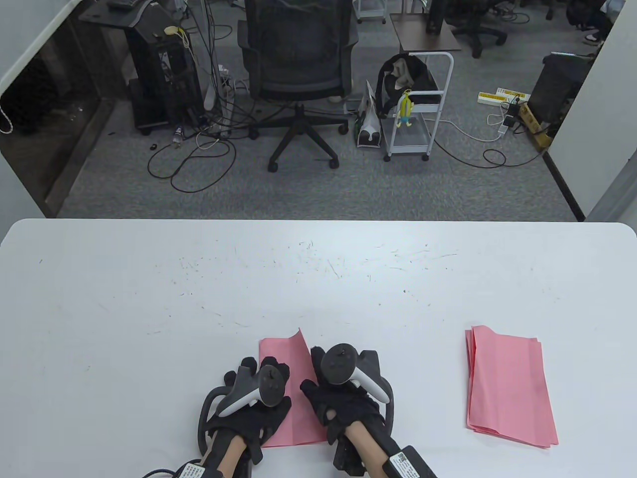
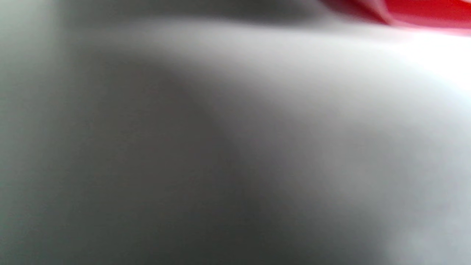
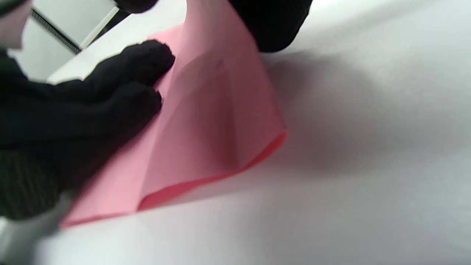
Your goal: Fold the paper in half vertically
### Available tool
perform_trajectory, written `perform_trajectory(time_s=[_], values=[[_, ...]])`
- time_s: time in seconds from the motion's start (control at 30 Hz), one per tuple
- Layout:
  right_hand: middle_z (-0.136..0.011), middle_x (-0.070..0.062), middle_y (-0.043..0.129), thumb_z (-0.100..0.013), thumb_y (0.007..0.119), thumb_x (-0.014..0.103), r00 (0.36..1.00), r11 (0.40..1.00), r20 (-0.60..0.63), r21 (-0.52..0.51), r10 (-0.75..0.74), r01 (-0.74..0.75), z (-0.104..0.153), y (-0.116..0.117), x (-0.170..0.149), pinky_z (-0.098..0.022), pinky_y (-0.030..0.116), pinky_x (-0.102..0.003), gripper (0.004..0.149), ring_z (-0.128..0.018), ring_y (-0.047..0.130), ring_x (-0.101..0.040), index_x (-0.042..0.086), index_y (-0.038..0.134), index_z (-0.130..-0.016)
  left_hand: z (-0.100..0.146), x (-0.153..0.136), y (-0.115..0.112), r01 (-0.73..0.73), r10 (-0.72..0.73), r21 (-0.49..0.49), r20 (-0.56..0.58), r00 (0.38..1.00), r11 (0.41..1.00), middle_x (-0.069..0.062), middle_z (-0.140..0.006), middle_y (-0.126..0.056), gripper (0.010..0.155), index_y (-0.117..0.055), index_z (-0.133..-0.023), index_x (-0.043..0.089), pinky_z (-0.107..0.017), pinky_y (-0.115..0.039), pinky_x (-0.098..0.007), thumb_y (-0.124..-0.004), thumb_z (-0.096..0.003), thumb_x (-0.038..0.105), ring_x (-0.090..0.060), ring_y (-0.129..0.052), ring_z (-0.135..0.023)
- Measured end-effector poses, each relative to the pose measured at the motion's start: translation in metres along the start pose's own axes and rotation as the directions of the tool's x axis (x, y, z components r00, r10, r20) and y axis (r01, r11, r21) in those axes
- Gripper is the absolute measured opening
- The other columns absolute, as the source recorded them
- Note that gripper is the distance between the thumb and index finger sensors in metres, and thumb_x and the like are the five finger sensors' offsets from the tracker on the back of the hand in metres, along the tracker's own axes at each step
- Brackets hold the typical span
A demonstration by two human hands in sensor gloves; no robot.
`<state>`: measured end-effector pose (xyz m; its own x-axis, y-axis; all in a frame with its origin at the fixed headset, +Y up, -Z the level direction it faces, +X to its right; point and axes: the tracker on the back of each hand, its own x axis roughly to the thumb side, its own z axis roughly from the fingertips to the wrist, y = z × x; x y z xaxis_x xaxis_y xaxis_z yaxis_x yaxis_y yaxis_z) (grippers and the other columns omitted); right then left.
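Note:
A pink sheet of paper (image 1: 294,398) lies at the table's near edge between my two hands. Its right part is lifted and curls over toward the left; the raised flap shows in the right wrist view (image 3: 213,121). My right hand (image 1: 318,359) pinches the flap's upper edge, with its fingers (image 3: 274,25) at the top of that view. My left hand (image 1: 267,367) lies on the sheet's left part, its fingers (image 3: 141,66) pressing on the paper. The left wrist view is blurred and shows only table and a red strip of paper (image 2: 423,11).
A stack of pink sheets (image 1: 507,388) lies on the white table (image 1: 199,298) to the right of my hands. Beyond the table's far edge are an office chair (image 1: 298,64), a white cart (image 1: 418,114) and floor cables.

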<state>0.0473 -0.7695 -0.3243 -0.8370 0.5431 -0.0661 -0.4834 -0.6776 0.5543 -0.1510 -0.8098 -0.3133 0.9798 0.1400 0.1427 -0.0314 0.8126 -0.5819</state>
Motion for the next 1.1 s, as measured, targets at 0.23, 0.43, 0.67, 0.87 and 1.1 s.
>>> perform_trajectory(time_s=[0.23, 0.43, 0.67, 0.87, 1.1], values=[[-0.087, 0.008, 0.084, -0.052, 0.074, 0.034, 0.98, 0.984, -0.088, -0.049, -0.178, 0.174, -0.008, 0.001, -0.026, -0.037, 0.088, -0.025, 0.06, -0.05, 0.102, -0.004, 0.021, 0.047, -0.104, 0.0, 0.0, 0.0, 0.0, 0.0, -0.002, 0.0, 1.0, 1.0, 0.008, -0.12, 0.009, 0.073, 0.0, -0.112, 0.038, -0.076, -0.005, -0.067, -0.038, -0.0542, 0.061, -0.039, 0.009, -0.109], [-0.086, 0.009, 0.084, -0.052, 0.074, 0.034, 0.987, 0.989, -0.092, -0.085, -0.131, 0.124, -0.006, 0.003, -0.023, -0.036, 0.088, -0.024, 0.06, -0.049, 0.102, -0.002, 0.022, 0.048, -0.104, 0.001, 0.001, 0.001, 0.006, -0.006, 0.007, -0.007, 1.0, 1.0, 0.008, -0.121, 0.007, 0.074, -0.002, -0.113, 0.038, -0.077, -0.007, -0.067, -0.039, -0.0541, 0.062, -0.04, 0.007, -0.109], [-0.086, 0.01, 0.084, -0.052, 0.074, 0.034, 0.986, 0.988, -0.09, -0.084, -0.139, 0.131, -0.005, 0.003, -0.023, -0.036, 0.088, -0.023, 0.06, -0.049, 0.101, -0.001, 0.023, 0.047, -0.104, 0.014, 0.015, 0.025, 0.006, -0.004, 0.095, -0.018, 1.0, 0.995, 0.005, -0.124, 0.002, 0.075, -0.006, -0.115, 0.038, -0.079, -0.014, -0.067, -0.043, -0.0546, 0.061, -0.039, 0.001, -0.113], [-0.087, 0.01, 0.083, -0.052, 0.073, 0.034, 0.989, 0.99, -0.088, -0.084, -0.12, 0.113, -0.005, 0.003, -0.022, -0.037, 0.087, -0.023, 0.06, -0.05, 0.1, -0.001, 0.023, 0.046, -0.105, 0.045, 0.039, 0.073, -0.007, 0.005, 0.237, 0.009, 1.0, 0.971, 0.005, -0.124, 0.006, 0.076, -0.002, -0.114, 0.038, -0.081, -0.013, -0.066, -0.043, -0.0546, 0.063, -0.037, 0.004, -0.114], [-0.087, 0.01, 0.083, -0.052, 0.073, 0.034, 0.988, 0.989, -0.087, -0.081, -0.128, 0.121, -0.005, 0.004, -0.023, -0.037, 0.087, -0.023, 0.06, -0.05, 0.1, -0.001, 0.023, 0.046, -0.105, 0.066, 0.05, 0.095, -0.053, 0.031, 0.339, 0.072, 0.997, 0.939, 0.004, -0.125, 0.004, 0.077, -0.003, -0.115, 0.038, -0.081, -0.014, -0.067, -0.043, -0.0551, 0.064, -0.038, 0.003, -0.115]])
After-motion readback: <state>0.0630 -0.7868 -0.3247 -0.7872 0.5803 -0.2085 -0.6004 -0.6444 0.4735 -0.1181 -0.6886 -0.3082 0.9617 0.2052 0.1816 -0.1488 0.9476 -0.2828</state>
